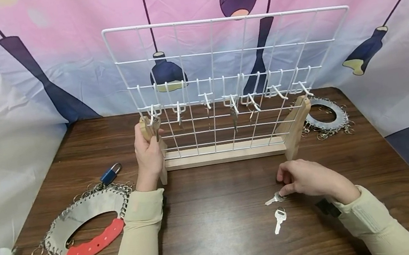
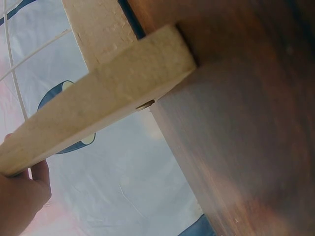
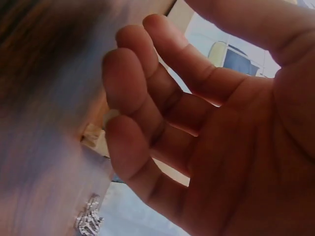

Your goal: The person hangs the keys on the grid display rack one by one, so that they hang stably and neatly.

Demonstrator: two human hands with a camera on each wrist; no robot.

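Observation:
My left hand [image 1: 149, 152] grips the wooden side post [image 2: 98, 98] of a white wire grid rack [image 1: 212, 52]. Keys hang from several of its hooks, one [image 1: 234, 118] near the middle. Down on the table, my right hand [image 1: 310, 176] is over a small silver key [image 1: 275, 198], its thumb at the key's head. Those fingers are loosely bent and apart in the right wrist view, where no key is visible between them. Just nearer to me lies a second silver key [image 1: 280, 220] with a small ring.
At the left lies a metal ring plate [image 1: 92, 202] with a red handle [image 1: 96, 242] and many small rings. A blue padlock [image 1: 110, 174] is beside it. Another ringed plate [image 1: 328, 124] lies behind the rack's right post [image 1: 296, 126]. Printed cloth [image 1: 91, 74] hangs around the table.

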